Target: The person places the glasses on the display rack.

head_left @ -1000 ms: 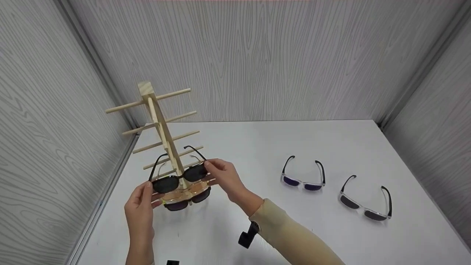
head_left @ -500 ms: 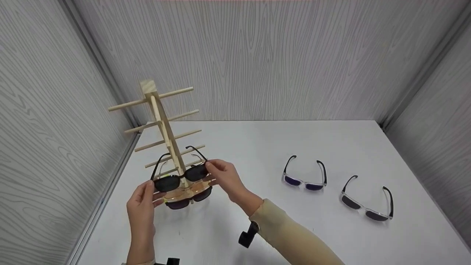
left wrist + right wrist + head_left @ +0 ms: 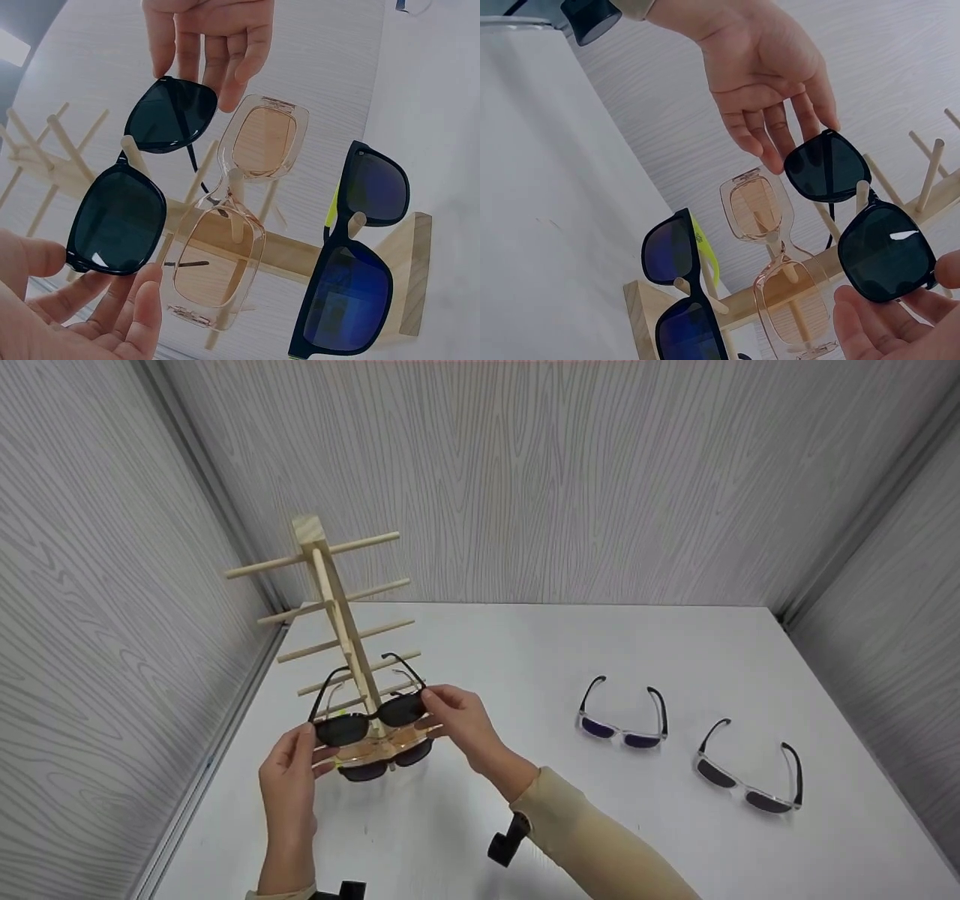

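Black sunglasses (image 3: pixel 344 730) are held at their two outer corners, in front of the wooden display stand (image 3: pixel 341 615). My left hand (image 3: pixel 291 765) pinches one corner and my right hand (image 3: pixel 461 721) the other, between thumb and fingers. In the left wrist view a peg shows at the bridge of these sunglasses (image 3: pixel 118 217); whether they bear on it I cannot tell. Below them on the stand are clear-framed glasses with orange lenses (image 3: pixel 217 255). Lowest sit dark sunglasses with blue lenses and yellow-green temples (image 3: pixel 351 292).
On the white table (image 3: pixel 510 660) to the right lie clear-framed sunglasses with purple lenses (image 3: pixel 641 741) and another clear-framed pair with dark lenses (image 3: pixel 766 801), temples unfolded. Bare pegs (image 3: pixel 365 542) stick out from the upper stand. Grey wood-grain panels (image 3: pixel 525 480) enclose the table.
Both hands keep their grip on the black sunglasses, which stay at nearly the same place before the stand. The whole scene shifts slightly in the head view.
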A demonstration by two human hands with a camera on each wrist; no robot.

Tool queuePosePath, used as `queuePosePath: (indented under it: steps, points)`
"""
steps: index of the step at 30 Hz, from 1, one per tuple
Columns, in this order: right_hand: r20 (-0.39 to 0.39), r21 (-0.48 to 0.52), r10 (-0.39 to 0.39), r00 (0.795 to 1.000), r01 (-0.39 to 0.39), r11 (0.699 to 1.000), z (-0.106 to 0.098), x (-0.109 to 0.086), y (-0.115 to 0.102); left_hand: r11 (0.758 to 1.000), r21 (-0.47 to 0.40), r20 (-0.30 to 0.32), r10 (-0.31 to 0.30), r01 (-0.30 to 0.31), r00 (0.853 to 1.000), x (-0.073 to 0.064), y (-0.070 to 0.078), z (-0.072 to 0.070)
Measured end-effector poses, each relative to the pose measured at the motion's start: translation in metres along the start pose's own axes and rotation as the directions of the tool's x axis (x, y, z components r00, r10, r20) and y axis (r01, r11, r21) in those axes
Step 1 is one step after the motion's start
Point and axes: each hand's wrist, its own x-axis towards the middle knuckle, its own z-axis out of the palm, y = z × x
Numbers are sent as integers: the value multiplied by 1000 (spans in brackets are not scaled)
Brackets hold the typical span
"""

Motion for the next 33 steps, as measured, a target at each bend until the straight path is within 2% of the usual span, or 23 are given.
queuePosePath:
  steps: [6, 14, 20, 28, 33]
  points:
    - [-10, -3, -1, 1000, 1, 1000, -2, -3, 0, 1000, 3, -4, -19, 19, 1000, -1, 0, -1]
    - [-12, -31, 9, 1000, -9, 999, -2, -24, -29, 998, 30, -23, -52, 52, 998, -4, -2, -4]
    - [-7, -30, 11, 1000, -11, 999, -8, -29, -24, 995, 44, -37, -87, 89, 996, -10, -7, -7]
    - [13, -6, 15, 1000, -15, 1000, -12, -40, -18, 987, 93, -27, -131, 133, 991, -18, -13, -6]
    - [9, 7, 21, 1000, -21, 1000, -17, -44, -12, 982, 95, -10, -165, 165, 986, -23, -15, -3]
